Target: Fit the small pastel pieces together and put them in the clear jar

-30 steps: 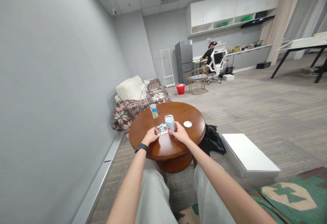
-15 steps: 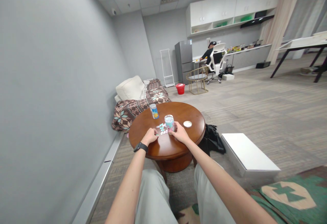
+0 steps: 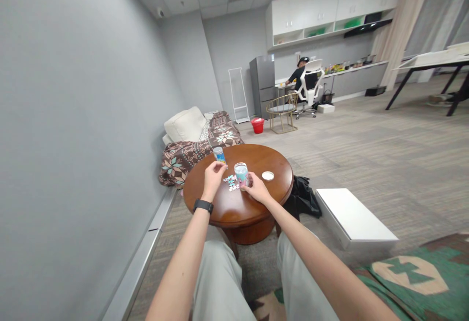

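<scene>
Your left hand (image 3: 213,175) hovers over the table (image 3: 266,155); your right hand (image 3: 258,189) steadies an open jar (image 3: 241,173).
Your left fingertips look pinched together, on what I cannot tell, and partly hide the blue can (image 3: 219,153) behind. Puzzle pieces (image 3: 231,181) lie just left of the jar, between your hands. Your right thumb and fingers clamp its lower side, likely against tipping. Further right, the lid (image 3: 267,176) lies apart, leaving the mouth clear.

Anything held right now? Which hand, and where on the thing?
Right hand holds the jar by its lower side. Left hand: can't tell if anything is in its pinch.
</scene>
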`<state>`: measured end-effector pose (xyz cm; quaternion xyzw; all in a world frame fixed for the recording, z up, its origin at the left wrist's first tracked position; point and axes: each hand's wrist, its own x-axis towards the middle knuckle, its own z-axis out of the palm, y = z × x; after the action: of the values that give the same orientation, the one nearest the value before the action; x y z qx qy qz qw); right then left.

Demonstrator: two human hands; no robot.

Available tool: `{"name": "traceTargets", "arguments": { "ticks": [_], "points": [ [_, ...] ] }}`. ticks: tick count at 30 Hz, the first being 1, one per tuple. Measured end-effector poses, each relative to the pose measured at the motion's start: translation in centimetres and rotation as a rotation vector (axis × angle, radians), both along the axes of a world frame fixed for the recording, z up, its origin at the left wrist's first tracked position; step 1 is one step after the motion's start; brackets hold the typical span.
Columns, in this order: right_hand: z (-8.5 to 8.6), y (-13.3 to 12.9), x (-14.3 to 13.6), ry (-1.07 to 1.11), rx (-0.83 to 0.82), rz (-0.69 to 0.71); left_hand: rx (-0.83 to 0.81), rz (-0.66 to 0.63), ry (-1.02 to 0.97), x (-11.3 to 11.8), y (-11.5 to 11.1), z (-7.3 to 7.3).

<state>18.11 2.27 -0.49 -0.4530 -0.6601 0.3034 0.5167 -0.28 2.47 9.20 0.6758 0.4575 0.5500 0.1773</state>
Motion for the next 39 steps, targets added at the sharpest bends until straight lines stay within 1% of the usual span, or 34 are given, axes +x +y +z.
{"name": "traceTargets", "arguments": {
  "ticks": [2, 4, 6, 9, 11, 13, 14, 16, 18, 20, 22, 24, 30, 32, 35, 37, 39],
  "points": [
    [0.0, 0.0, 0.0, 0.001, -0.009, -0.001, 0.021, -0.022, 0.008, 1.3, -0.2, 1.5],
    [0.1, -0.1, 0.0, 0.004, -0.013, 0.002, -0.004, -0.02, 0.1, 2.5, -0.2, 2.3],
    [0.2, -0.2, -0.1, 0.007, -0.015, 0.001, -0.033, -0.017, 0.183, 3.4, -0.1, 2.6],
    [0.2, -0.3, -0.1, 0.009, -0.023, -0.004, -0.043, -0.029, 0.218, 4.0, 0.4, 2.0],
    [0.2, -0.3, -0.1, 0.008, -0.024, -0.005, -0.025, -0.009, 0.202, 3.7, 0.9, 1.1],
    [0.2, -0.3, -0.1, 0.002, -0.025, -0.008, -0.036, 0.069, 0.22, 2.9, 1.2, -0.2],
    [0.2, -0.3, -0.1, -0.004, -0.028, -0.008, -0.07, 0.127, 0.257, 2.4, 1.3, -1.0],
    [0.3, -0.3, -0.1, -0.015, -0.032, -0.013, -0.202, 0.198, 0.373, 1.2, 1.2, -3.0],
    [0.4, -0.3, -0.1, -0.015, -0.029, -0.013, -0.329, 0.174, 0.466, 0.2, 0.8, -5.1],
    [0.3, -0.3, -0.1, -0.007, -0.022, -0.01, -0.365, 0.175, 0.488, -0.6, 0.1, -6.8],
    [0.2, -0.2, -0.1, 0.0, -0.022, -0.003, -0.335, 0.176, 0.49, -1.0, -0.5, -8.0],
    [0.0, -0.2, 0.0, 0.003, -0.027, -0.002, -0.313, 0.174, 0.494, -1.1, -0.8, -8.4],
    [0.1, -0.3, 0.0, -0.01, -0.042, -0.014, -0.297, 0.172, 0.471, -1.0, -0.5, -8.3],
    [0.2, -0.4, 0.0, -0.017, -0.042, -0.019, -0.309, 0.157, 0.411, -1.2, -0.5, -8.4],
    [0.3, -0.4, -0.1, -0.024, -0.038, -0.027, -0.348, 0.095, 0.248, -1.6, -0.4, -8.2],
    [0.4, -0.4, -0.1, -0.028, -0.039, -0.026, -0.309, 0.08, 0.096, -1.8, -0.4, -7.4],
    [0.5, -0.4, 0.0, -0.032, -0.035, -0.015, -0.208, 0.104, -0.042, -1.6, -0.4, -5.9]
  ]
}}
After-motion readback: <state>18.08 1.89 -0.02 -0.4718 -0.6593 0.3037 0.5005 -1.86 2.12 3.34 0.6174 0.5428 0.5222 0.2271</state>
